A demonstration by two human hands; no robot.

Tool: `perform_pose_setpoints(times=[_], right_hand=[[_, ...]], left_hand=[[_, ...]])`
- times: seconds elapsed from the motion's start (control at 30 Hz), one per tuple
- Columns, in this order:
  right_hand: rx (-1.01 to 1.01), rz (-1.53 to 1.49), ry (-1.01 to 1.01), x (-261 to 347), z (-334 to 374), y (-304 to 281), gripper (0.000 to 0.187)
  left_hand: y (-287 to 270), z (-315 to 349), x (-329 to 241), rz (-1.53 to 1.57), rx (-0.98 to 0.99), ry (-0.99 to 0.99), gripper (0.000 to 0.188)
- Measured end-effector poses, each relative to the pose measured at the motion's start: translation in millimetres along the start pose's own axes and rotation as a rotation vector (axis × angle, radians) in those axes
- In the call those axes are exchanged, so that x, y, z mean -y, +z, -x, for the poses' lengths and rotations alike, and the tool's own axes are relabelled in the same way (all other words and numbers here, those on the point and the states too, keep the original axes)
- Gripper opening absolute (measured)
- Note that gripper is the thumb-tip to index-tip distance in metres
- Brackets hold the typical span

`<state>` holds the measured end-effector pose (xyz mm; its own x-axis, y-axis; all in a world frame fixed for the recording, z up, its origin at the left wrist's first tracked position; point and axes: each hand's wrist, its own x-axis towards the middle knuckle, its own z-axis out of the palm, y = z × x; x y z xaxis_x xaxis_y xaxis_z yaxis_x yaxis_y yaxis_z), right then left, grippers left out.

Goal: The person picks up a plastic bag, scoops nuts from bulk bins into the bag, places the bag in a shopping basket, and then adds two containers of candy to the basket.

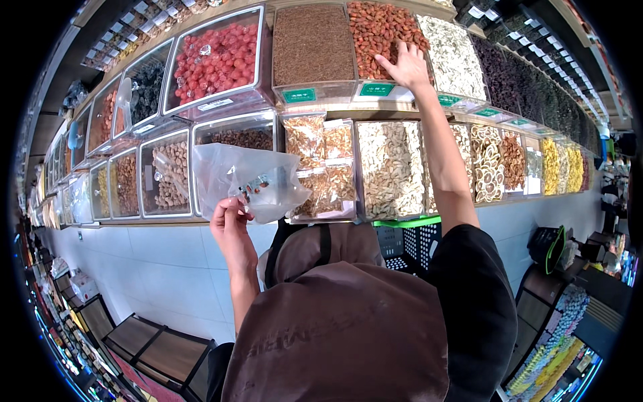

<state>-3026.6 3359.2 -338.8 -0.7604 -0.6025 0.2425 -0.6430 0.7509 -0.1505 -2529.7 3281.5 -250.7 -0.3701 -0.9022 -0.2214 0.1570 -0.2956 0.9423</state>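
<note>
My left hand (232, 231) is closed with a pinch on the edge of a clear plastic bag (218, 173), which hangs over the front row of bins. The bag has a small printed patch, and I can make out nothing inside it. My right hand (407, 70) reaches far forward over a clear bin of reddish-orange dried fruits (378, 30). Its fingers are apart and lie on the top of the fruits, near the bin's right front corner. Whether any fruit is under the fingertips is hidden.
Beside that bin are brown seeds (311, 43) and pale flakes (452, 57). A lidded bin of red fruits (218, 57) stands to the left. In front are packaged mixes (321, 164) and pale slices (390, 167). A black basket with a green rim (408, 222) is below the shelf.
</note>
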Motion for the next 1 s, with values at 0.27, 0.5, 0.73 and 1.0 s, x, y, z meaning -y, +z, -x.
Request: perform_pose_setpoints(times=[0.27,0.5,0.73,1.0], right_hand=[[0.071,0.006,-0.033,9.8,-30.6,5.5,0.068],[0.044,-0.090,0.025,-0.2,-53.5,15.3,0.049],[-0.064,-0.593,0.361,-10.6,-65.1,10.6,0.045],[0.144,-1.648,0.485,11.8,-26.9,-35.8,0.014]], left_hand=[[9.1,9.7,-1.9,-0.030,-0.056,0.010,0.013],[8.6,16.4,-2.2,-0.033,-0.041,0.012,0.013],[8.1,18.3,-1.7,-0.038,-0.039,-0.009,0.013],[-4.3,13.2,0.4,-0.015,-0.035,-0.019,0.015]])
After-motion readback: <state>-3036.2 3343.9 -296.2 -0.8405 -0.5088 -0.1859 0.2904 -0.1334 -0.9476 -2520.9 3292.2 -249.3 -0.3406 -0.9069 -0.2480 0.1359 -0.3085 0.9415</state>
